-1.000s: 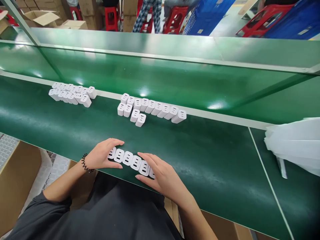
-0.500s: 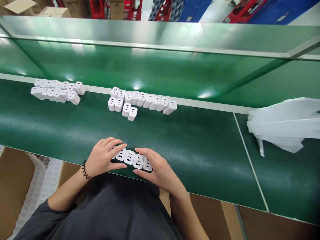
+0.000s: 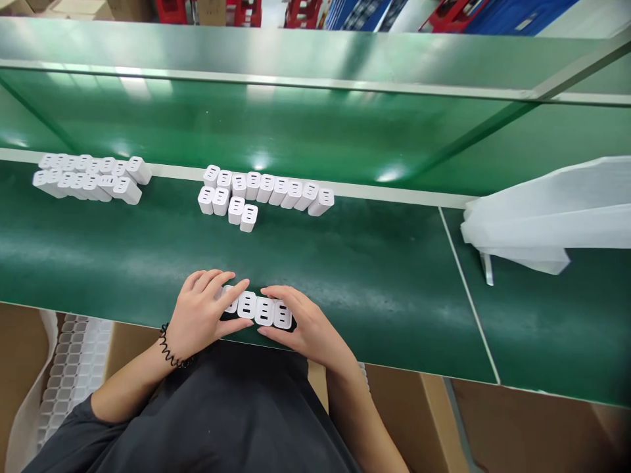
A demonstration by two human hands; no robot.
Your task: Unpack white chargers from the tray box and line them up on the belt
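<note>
A short row of white charger plugs (image 3: 261,310) stands at the near edge of the green belt (image 3: 374,276). My left hand (image 3: 200,310), with a black coil band on the wrist, cups the row's left end, fingers curled over the first plugs. My right hand (image 3: 303,325) cups the right end, thumb in front and fingers behind. Both hands press the row together between them. Only three plug faces show between my fingers.
Farther back, a group of white plugs (image 3: 261,192) lines the belt's pale strip; another group (image 3: 89,176) sits at the far left. A pile of white foam sheets (image 3: 547,220) lies at right. Below the belt are cardboard boxes and a white cell tray (image 3: 69,368).
My hands have closed toward each other, squeezing the plug row shorter and tighter. The camera has tilted down, so everything on the belt appears shifted left and up.
</note>
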